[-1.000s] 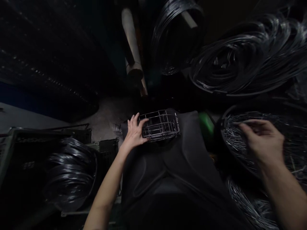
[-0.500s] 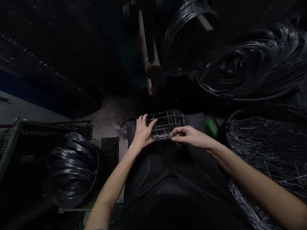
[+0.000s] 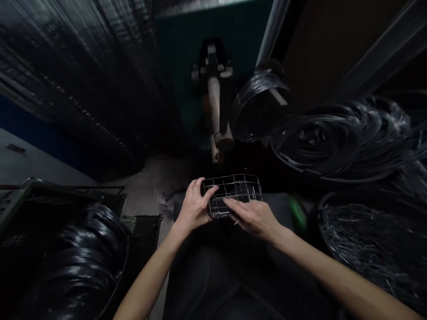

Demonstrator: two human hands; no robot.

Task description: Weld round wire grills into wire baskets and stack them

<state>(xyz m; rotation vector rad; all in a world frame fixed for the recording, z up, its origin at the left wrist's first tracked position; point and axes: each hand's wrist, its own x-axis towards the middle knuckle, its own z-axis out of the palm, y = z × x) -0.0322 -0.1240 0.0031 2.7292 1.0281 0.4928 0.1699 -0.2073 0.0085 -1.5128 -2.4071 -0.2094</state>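
A small wire basket [image 3: 233, 189] with an open grid of thin metal rods is held above a dark apron [image 3: 207, 275] over the lap. My left hand [image 3: 194, 202] grips its left end, thumb inside the rim and fingers round the outside. Against the near side of the basket, my right hand [image 3: 255, 216] has its fingers pressed together, reaching in over the rods. A thin bright wire end [image 3: 237, 222] sticks out under these fingers; the rest of that piece is hidden by the hand.
Ahead stands a machine with a pale cylindrical arm [image 3: 215, 106]. Wire coils [image 3: 255, 106] hang beside it, and more coils [image 3: 320, 138] lie at right. A dark tub of short wires [image 3: 363, 240] is at near right. At left, a crate [image 3: 16, 204] stands near shiny coils [image 3: 86, 262].
The view has tilted up, so the basket and hands sit lower in the picture. My right hand has shifted left along the basket's near side. My left hand keeps its hold.
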